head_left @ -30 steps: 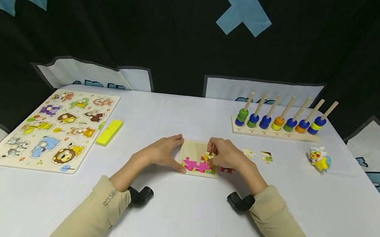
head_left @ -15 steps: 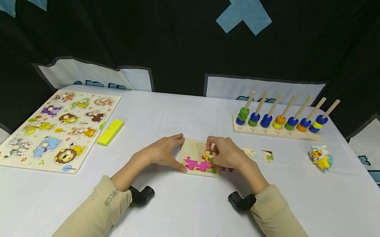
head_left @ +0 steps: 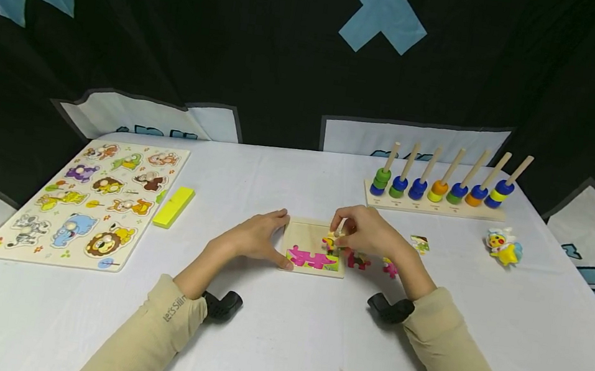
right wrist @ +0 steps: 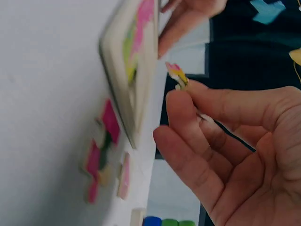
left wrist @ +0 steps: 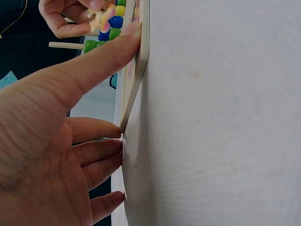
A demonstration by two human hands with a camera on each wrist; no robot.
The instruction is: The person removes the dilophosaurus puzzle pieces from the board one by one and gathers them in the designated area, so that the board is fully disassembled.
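My right hand point(head_left: 367, 231) pinches a small jigsaw piece point(right wrist: 178, 74), yellow and pink, between thumb and fingertips above the right side of a shallow wooden puzzle tray point(head_left: 303, 231). A row of pink and green pieces point(head_left: 313, 259) lies along the tray's near edge. Around the tray's left side spreads my left hand point(head_left: 257, 238), its thumb point(left wrist: 101, 61) on the near rim and its fingers against the left edge. Just right of the tray lie a dark and pink piece point(head_left: 358, 260) and a pink piece point(head_left: 390, 268).
Farther right lies a green and white piece point(head_left: 419, 244). A peg stacker with coloured rings point(head_left: 436, 207) stands at the back right, near a small yellow toy figure point(head_left: 504, 246). An animal puzzle board point(head_left: 86, 201) and a yellow block point(head_left: 173, 207) lie left.
My right hand has lifted the piece off the tray and drawn slightly right, uncovering pink pieces on the table; a pale piece is now hidden behind it. My left hand stays put.
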